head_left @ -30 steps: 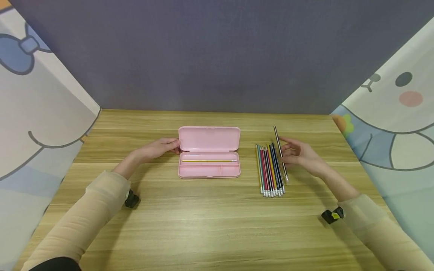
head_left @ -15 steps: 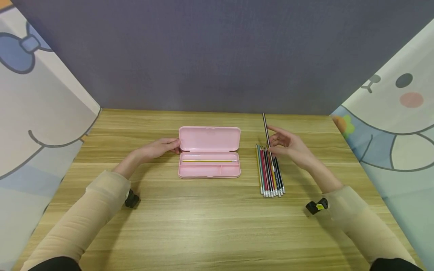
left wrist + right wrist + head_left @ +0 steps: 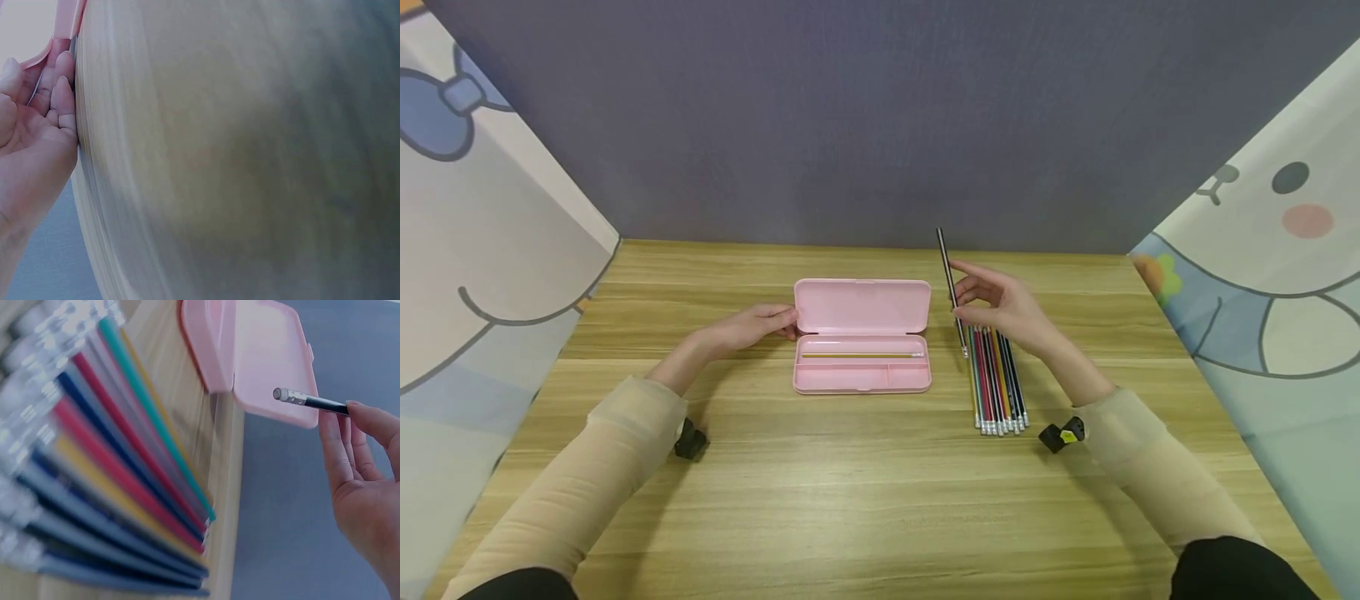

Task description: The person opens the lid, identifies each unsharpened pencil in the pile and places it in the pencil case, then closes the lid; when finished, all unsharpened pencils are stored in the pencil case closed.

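Note:
An opened pink pencil case (image 3: 842, 379) lies near the middle of the table, its lid (image 3: 862, 306) tilted back. One yellow pencil (image 3: 857, 356) lies in its long rear compartment. At the lid's left edge, my left hand (image 3: 748, 327) holds the lid between thumb and fingers; the left wrist view shows this lid (image 3: 28, 28) at the fingertips. My right hand (image 3: 1003, 308) pinches a dark striped pencil (image 3: 951, 283) above the table, its silver ferrule end (image 3: 290, 395) pointing down toward me. Below that hand lies a row of several coloured pencils (image 3: 997, 387), erasers toward me.
The wood-grain table (image 3: 850, 492) ends at a dark grey panel (image 3: 872, 125) behind. Cartoon-printed panels (image 3: 535, 208) stand on both sides. A small black camera (image 3: 1062, 435) sits at the right wrist, another black camera (image 3: 691, 440) at the left.
My right hand has carried the dark striped pencil leftward and up, from the right of the pencil row across to its left side. The left hand stays at the lid.

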Demonstrator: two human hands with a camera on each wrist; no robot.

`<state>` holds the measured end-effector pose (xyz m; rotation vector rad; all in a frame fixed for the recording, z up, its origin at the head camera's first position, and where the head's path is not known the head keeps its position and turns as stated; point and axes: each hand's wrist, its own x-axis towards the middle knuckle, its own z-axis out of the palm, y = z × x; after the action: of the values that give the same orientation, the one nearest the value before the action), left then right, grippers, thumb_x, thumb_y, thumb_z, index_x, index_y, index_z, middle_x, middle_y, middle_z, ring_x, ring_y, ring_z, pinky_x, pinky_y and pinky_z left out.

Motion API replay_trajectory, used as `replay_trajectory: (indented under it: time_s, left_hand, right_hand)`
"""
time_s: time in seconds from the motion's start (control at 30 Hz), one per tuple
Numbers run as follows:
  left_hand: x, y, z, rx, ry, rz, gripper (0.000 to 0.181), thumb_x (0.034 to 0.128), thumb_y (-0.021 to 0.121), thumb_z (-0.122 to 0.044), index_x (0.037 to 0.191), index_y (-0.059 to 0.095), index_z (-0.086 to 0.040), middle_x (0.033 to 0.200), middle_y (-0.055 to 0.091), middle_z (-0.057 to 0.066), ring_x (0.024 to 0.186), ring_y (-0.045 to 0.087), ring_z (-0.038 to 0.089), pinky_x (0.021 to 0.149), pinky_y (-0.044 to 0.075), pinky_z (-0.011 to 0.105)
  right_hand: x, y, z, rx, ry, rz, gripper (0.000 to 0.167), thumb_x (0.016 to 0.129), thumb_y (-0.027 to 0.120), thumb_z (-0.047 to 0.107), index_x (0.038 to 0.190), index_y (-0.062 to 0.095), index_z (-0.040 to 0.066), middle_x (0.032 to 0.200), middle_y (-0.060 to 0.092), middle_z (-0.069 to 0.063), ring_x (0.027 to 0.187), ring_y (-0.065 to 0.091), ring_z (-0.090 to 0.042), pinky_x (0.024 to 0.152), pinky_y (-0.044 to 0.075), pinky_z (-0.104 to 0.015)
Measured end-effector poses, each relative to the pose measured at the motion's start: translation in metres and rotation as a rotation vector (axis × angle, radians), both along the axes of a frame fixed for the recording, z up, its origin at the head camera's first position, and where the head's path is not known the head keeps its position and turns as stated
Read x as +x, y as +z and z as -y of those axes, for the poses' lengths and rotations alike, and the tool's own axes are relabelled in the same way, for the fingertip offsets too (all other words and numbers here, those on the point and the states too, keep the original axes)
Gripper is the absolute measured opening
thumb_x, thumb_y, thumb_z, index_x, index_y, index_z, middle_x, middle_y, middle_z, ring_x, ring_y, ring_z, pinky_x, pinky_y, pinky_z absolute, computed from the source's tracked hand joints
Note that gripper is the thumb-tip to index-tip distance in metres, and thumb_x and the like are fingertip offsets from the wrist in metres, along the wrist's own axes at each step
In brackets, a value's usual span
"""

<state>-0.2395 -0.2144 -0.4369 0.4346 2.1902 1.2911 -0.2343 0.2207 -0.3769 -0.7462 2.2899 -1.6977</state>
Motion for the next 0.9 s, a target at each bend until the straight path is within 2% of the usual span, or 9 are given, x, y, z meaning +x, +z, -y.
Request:
replay_trajectory:
  time_s: [0.13, 0.23, 0.37, 0.57, 0.7, 0.9]
  left_hand:
    - [0.000, 0.001, 0.000, -0.010, 0.000, -0.001, 0.043, 0.1126, 0.039, -0.038, 0.119, 0.060, 0.000, 0.124, 0.063, 0.017, 0.133, 0.054, 0.037, 0.124, 0.032, 0.058]
    - [0.000, 0.001, 0.000, -0.011, 0.004, 0.001, 0.044, 0.1123, 0.039, -0.040, 0.120, 0.060, -0.001, 0.124, 0.063, 0.016, 0.133, 0.054, 0.037, 0.124, 0.031, 0.058]
    - [0.000, 0.000, 0.002, -0.014, 0.006, -0.005, 0.044, 0.1123, 0.039, -0.039, 0.121, 0.060, -0.001, 0.124, 0.063, 0.015, 0.132, 0.055, 0.036, 0.123, 0.032, 0.058]
    - [0.001, 0.000, 0.005, -0.008, 0.007, 0.007, 0.045, 0.1122, 0.039, -0.040, 0.123, 0.060, -0.002, 0.124, 0.062, 0.015, 0.133, 0.054, 0.036, 0.124, 0.031, 0.058]
    - [0.000, 0.000, 0.005, -0.005, -0.001, -0.001, 0.045, 0.1123, 0.039, -0.040, 0.122, 0.059, -0.001, 0.123, 0.061, 0.016, 0.132, 0.054, 0.037, 0.123, 0.032, 0.058]
    - [0.002, 0.000, 0.008, -0.008, 0.015, -0.001, 0.044, 0.1125, 0.039, -0.038, 0.124, 0.059, 0.000, 0.124, 0.062, 0.018, 0.131, 0.054, 0.037, 0.123, 0.032, 0.057]
  right_hand:
    - [-0.002, 0.004, 0.019, 0.022, 0.036, -0.034, 0.070, 0.090, 0.070, -0.010, 0.154, 0.043, 0.002, 0.118, 0.063, -0.023, 0.099, 0.067, -0.008, 0.080, 0.064, -0.030]
    - [-0.004, 0.006, 0.032, 0.029, 0.068, -0.067, 0.070, 0.089, 0.071, -0.012, 0.152, 0.045, 0.000, 0.118, 0.063, -0.029, 0.098, 0.066, -0.007, 0.082, 0.062, -0.024]
    - [-0.007, 0.004, 0.047, 0.034, 0.106, -0.109, 0.068, 0.088, 0.072, -0.012, 0.150, 0.047, -0.002, 0.115, 0.064, -0.028, 0.098, 0.065, -0.006, 0.085, 0.059, -0.020]
    - [-0.010, 0.004, 0.066, 0.058, 0.142, -0.138, 0.066, 0.088, 0.073, -0.011, 0.148, 0.049, -0.003, 0.115, 0.066, -0.026, 0.098, 0.067, -0.011, 0.084, 0.060, -0.023]
    - [-0.012, 0.004, 0.077, 0.098, 0.161, -0.155, 0.063, 0.089, 0.073, -0.008, 0.147, 0.051, -0.002, 0.114, 0.067, -0.024, 0.098, 0.067, -0.019, 0.081, 0.061, -0.030]
    - [-0.012, 0.000, 0.093, 0.154, 0.223, -0.237, 0.058, 0.089, 0.072, -0.009, 0.144, 0.056, 0.000, 0.112, 0.069, -0.020, 0.101, 0.067, -0.029, 0.086, 0.062, -0.044]
